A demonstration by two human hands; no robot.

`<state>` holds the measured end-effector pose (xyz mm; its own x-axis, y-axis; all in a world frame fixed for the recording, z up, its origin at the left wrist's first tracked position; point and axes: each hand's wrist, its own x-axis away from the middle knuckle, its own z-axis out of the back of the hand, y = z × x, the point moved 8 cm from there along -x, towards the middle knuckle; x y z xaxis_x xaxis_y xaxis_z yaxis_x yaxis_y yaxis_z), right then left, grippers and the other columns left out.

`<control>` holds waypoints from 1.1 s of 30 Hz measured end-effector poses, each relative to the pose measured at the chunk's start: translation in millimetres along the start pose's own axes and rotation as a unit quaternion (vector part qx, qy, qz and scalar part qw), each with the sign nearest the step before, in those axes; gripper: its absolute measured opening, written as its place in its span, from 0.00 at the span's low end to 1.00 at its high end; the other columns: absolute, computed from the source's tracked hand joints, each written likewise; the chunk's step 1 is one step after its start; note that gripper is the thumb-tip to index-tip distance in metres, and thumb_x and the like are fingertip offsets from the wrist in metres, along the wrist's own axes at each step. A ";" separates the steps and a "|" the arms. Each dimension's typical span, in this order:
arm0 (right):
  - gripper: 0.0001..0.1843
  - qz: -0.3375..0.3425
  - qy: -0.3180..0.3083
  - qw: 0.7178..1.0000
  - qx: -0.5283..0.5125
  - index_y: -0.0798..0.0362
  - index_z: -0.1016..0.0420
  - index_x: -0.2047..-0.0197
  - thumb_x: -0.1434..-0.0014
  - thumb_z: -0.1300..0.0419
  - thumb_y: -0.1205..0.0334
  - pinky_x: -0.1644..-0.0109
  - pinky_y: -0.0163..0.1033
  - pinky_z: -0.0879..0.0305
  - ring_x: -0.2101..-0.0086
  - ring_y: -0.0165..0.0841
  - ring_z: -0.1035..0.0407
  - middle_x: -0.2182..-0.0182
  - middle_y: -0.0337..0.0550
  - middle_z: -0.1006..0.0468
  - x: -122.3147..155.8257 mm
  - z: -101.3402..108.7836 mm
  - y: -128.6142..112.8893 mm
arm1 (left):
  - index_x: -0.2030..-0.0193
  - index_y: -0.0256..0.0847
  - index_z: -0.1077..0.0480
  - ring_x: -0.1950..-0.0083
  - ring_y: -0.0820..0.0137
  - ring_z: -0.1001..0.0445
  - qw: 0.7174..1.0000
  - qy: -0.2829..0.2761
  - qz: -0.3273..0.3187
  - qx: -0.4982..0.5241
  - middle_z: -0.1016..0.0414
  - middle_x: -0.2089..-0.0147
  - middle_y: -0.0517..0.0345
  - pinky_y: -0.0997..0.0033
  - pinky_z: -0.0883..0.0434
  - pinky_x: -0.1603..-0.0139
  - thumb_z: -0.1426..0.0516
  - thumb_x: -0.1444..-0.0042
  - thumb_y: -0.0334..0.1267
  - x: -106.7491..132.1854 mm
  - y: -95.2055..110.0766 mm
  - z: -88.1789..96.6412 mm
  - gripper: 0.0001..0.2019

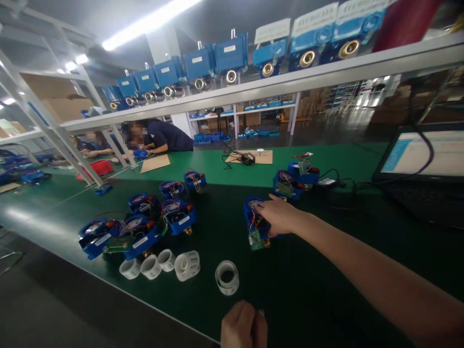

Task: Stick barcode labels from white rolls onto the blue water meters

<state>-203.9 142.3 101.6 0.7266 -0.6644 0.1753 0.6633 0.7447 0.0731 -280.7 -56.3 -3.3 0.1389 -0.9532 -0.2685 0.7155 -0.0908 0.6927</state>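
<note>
My right hand [278, 216] reaches in from the right and grips the near side of a blue meter housing [250, 212], its fingers over the rim. Coloured wires and a green circuit board [255, 240] hang from the front of this open housing, beside a brass fitting. At the bottom edge my left hand [243, 326] is closed with its fingers curled in; what it holds, if anything, is hidden. Just beyond it stands a roll of white labels [227, 277]. Several more label rolls [187, 265] stand to the left.
Several open blue housings with wires [177, 215] stand left on the green table [203, 299]. Two more [290, 183] sit behind my right hand, near a laptop [424, 169]. Overhead, a shelf [261, 87] carries blue units. A co-worker [165, 135] leans over the far table.
</note>
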 end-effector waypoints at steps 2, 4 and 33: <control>0.41 -0.001 0.012 1.000 -0.012 0.60 0.38 0.42 0.58 0.30 0.58 0.39 0.55 0.59 0.45 0.49 0.45 0.46 0.59 0.37 14.4 -4.2 -4.6 | 0.77 0.40 0.39 0.76 0.73 0.37 1.000 0.012 0.022 -0.008 0.36 0.77 0.57 0.73 0.42 0.76 0.52 0.43 0.34 -5.1 10.4 7.0 0.11; 0.44 -0.003 0.035 0.999 -0.029 0.61 0.43 0.39 0.56 0.31 0.60 0.39 0.57 0.59 0.44 0.49 0.48 0.43 0.60 0.42 24.7 -7.7 -6.0 | 0.71 0.41 0.37 0.75 0.73 0.36 0.998 0.007 0.065 0.019 0.34 0.73 0.58 0.73 0.41 0.76 0.51 0.44 0.36 -12.6 21.5 12.4 0.06; 0.17 0.009 0.405 0.783 -0.472 0.53 0.35 0.52 0.41 0.49 0.54 0.48 0.44 0.39 0.52 0.40 0.37 0.53 0.48 0.32 95.8 -21.9 49.3 | 0.57 0.29 0.33 0.64 0.67 0.27 0.658 -0.116 0.377 0.641 0.26 0.62 0.45 0.67 0.32 0.57 0.54 0.42 0.53 -67.2 42.4 -62.7 0.25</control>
<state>-97.7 114.0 100.5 0.3588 -0.7611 -0.5403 0.2098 0.6298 -0.7479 -216.8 21.9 2.1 -0.0911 -0.8712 0.4824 -0.6843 0.4067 0.6053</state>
